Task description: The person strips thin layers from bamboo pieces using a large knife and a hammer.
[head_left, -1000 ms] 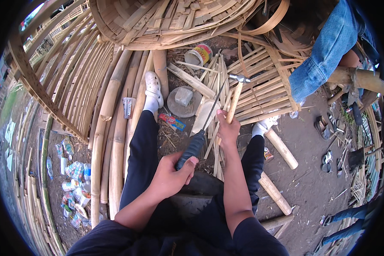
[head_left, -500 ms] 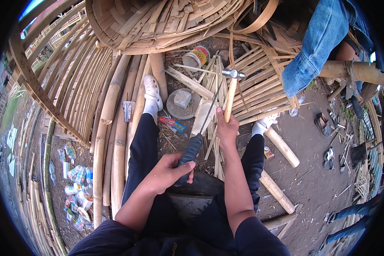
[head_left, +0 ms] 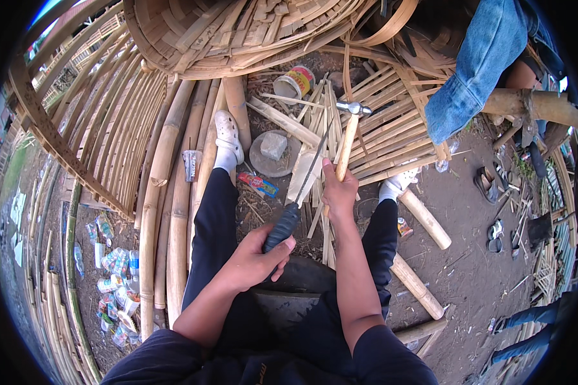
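My left hand [head_left: 255,260] is closed round the dark ribbed handle of a long, narrow-bladed knife [head_left: 313,170]. The blade points away from me, slanting up to the right over a pale flat piece of bamboo [head_left: 300,176]. In my right hand [head_left: 340,190] is a hammer [head_left: 347,144], gripped partway along its wooden handle. Its metal head is up and away from me, just right of the blade tip and apart from it. Split bamboo strips [head_left: 328,115] lie beneath and beyond both tools, between my feet.
Bamboo poles [head_left: 162,154] run along my left, beside a slatted bamboo frame [head_left: 103,109]. A large woven basket [head_left: 250,38] stands ahead. A grey stone block [head_left: 274,146] rests on a round slab. Denim cloth [head_left: 478,70] hangs at upper right. Plastic litter [head_left: 117,263] lies at left.
The knife has turned slightly in my left hand, showing more of the blade's side, and its handle sits a little further left. My right hand and the hammer have barely shifted.
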`<state>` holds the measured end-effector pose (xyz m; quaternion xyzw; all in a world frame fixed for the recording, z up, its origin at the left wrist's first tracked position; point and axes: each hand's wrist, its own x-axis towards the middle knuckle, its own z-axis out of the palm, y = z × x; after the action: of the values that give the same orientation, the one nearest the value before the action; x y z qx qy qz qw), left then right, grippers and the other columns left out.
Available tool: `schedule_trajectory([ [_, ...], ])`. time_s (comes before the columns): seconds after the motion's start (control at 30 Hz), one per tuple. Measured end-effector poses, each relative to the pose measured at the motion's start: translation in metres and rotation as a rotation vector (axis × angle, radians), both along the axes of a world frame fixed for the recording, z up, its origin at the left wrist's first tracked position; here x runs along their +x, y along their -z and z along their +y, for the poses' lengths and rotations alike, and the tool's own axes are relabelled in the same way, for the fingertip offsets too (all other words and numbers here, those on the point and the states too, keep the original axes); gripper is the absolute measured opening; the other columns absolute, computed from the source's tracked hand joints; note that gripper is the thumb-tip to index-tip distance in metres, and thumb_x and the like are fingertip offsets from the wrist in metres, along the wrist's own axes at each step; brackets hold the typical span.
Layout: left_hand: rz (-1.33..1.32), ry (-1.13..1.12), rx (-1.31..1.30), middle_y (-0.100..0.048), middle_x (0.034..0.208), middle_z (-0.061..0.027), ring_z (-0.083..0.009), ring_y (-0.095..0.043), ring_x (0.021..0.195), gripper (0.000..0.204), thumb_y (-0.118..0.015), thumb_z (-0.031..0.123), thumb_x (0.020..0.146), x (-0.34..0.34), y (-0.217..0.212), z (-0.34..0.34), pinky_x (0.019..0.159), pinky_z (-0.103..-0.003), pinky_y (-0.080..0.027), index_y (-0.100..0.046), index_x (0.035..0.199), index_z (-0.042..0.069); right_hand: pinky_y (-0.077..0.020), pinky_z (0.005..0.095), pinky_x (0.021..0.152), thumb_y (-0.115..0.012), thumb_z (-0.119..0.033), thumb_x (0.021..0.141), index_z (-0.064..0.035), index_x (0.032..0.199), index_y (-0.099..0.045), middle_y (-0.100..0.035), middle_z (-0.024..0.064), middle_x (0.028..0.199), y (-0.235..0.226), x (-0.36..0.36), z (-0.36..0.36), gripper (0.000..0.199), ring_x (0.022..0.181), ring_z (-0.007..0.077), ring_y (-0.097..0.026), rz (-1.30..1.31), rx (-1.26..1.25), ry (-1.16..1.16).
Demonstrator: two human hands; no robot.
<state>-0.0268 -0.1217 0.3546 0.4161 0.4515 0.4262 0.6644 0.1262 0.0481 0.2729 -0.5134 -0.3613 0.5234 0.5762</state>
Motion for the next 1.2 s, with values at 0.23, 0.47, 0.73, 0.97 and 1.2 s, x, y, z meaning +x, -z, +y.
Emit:
schedule_trajectory([
  [0.23,-0.003,-0.052,-0.024,-0.048,0.065,-0.0025,-0.0101,-0.045,0.051,0.02,-0.055,0.02,0.098,0.004,-0.008,-0.001,0.045,-0.026,-0.039,-0.051,0.094,0.001,-0.0251,0.0223,0.044,-0.072,-0.017,0.088,0.0002,0.082,-0.067,-0.046,-0.0088,0.059,0.007,0.0,0.004,0.019,0.049,0.0013,-0.034,-0.014,0.043,-0.001],
  [0.47,-0.041,-0.059,-0.021,-0.048,0.065,-0.0034,-0.01,-0.045,0.052,0.021,-0.055,0.02,0.098,0.004,-0.009,-0.003,0.044,-0.026,-0.039,-0.052,0.094,0.0,-0.0236,0.0234,0.033,-0.07,-0.024,0.09,-0.0041,0.084,-0.062,-0.038,-0.0074,0.052,0.01,0.002,0.005,0.022,0.037,0.0032,-0.03,-0.039,0.044,-0.039],
  [0.73,-0.067,-0.066,-0.015,-0.048,0.065,-0.0037,-0.0096,-0.045,0.054,0.021,-0.055,0.021,0.098,0.003,-0.006,-0.003,0.044,-0.025,-0.039,-0.052,0.097,-0.001,-0.0239,0.0235,0.033,-0.07,-0.024,0.09,-0.0033,0.085,-0.062,-0.04,-0.0071,0.052,0.008,-0.001,0.003,0.023,0.037,0.0031,-0.031,-0.045,0.059,-0.049],
  [0.97,-0.079,-0.07,-0.026,-0.048,0.065,-0.0039,-0.0098,-0.046,0.054,0.023,-0.056,0.023,0.098,0.005,-0.005,-0.004,0.045,-0.025,-0.039,-0.052,0.098,0.0,-0.0247,0.0237,0.033,-0.071,-0.024,0.089,-0.0026,0.084,-0.063,-0.041,-0.0068,0.053,0.013,-0.001,0.002,0.023,0.037,0.0031,-0.033,-0.073,0.088,-0.06],
  [1.2,-0.051,-0.081,-0.009,-0.049,0.065,-0.0043,-0.0101,-0.047,0.054,0.025,-0.055,0.024,0.099,0.005,-0.006,-0.004,0.045,-0.025,-0.039,-0.052,0.097,-0.001,-0.0245,0.0237,0.033,-0.07,-0.022,0.09,-0.0025,0.083,-0.063,-0.042,-0.0069,0.054,0.006,-0.004,-0.002,0.022,0.038,0.0031,-0.033,-0.064,0.061,-0.065],
])
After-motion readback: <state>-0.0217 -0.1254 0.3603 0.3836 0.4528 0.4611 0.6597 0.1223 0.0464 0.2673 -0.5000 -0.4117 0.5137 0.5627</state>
